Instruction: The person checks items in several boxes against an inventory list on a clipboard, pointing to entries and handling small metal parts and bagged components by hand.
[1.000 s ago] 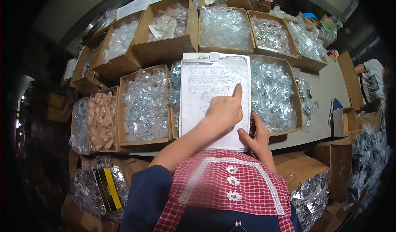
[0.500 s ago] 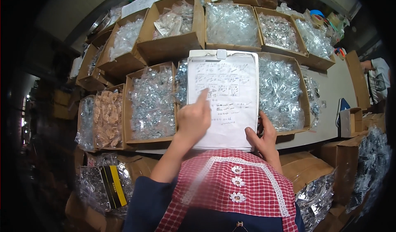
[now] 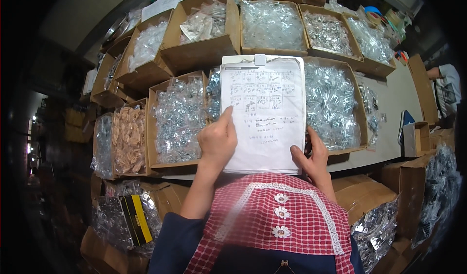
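Observation:
A white clipboard [image 3: 296,128] holds a stack of papers [image 3: 260,150] with a handwritten grid of small sketches and notes. My right hand [image 3: 314,159] grips the lower right edge of the clipboard, thumb on the front and fingers partly hidden behind. My left hand [image 3: 218,140] holds nothing; its index finger is stretched toward the left column of the grid, while the other fingers curl in. Whether the fingertip touches the paper I cannot tell. Behind the clipboard, a box of bluish metal parts [image 3: 213,94] is mostly covered.
Two rows of cardboard boxes [image 3: 199,55] with bagged small metal parts line the table [image 3: 389,128]. Tan pegs [image 3: 129,140] fill a box at left. Below the table edge stand more boxes with bagged parts [image 3: 374,230] and a black-and-yellow packet [image 3: 136,220]. Another person [image 3: 445,86] is at far right.
My left hand has moved left and slightly down across the page, its index finger going from the grid's middle to its left column. My right hand keeps its grip.

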{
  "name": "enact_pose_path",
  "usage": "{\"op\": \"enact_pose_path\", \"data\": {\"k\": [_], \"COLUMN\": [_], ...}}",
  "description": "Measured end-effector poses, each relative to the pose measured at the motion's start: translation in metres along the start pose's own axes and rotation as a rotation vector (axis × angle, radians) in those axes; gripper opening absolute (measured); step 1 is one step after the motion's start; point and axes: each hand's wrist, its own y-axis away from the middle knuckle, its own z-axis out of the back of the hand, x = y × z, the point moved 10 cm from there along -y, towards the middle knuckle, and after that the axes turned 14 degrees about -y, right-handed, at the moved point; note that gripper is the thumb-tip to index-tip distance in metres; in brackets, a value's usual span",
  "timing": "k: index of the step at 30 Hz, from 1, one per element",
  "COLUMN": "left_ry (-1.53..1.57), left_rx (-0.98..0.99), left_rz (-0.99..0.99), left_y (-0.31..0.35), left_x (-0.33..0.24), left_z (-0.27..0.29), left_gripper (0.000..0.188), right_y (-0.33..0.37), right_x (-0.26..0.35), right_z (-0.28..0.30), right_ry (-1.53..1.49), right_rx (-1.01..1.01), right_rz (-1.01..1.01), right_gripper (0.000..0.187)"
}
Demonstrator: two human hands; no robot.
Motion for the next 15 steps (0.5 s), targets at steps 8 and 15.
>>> {"op": "enact_pose_path", "data": {"k": [8,15], "left_ry": [0.084,-0.005], "left_rx": [-0.049,0.156], "left_rz": [-0.148,-0.160], "left_y": [-0.006,-0.001], "left_x": [-0.034,-0.034], "left_z": [0.009,-0.024], "left_gripper": [0.034,0.040], "right_y": [-0.003,-0.002], "right_x": [0.005,0.002], "right_z": [0.000,0.000], "right_ry": [0.002,-0.024], "right_rx": [0.009,0.011], "right_rz": [-0.006,-0.047], "right_gripper": [0.074,0.073]}}
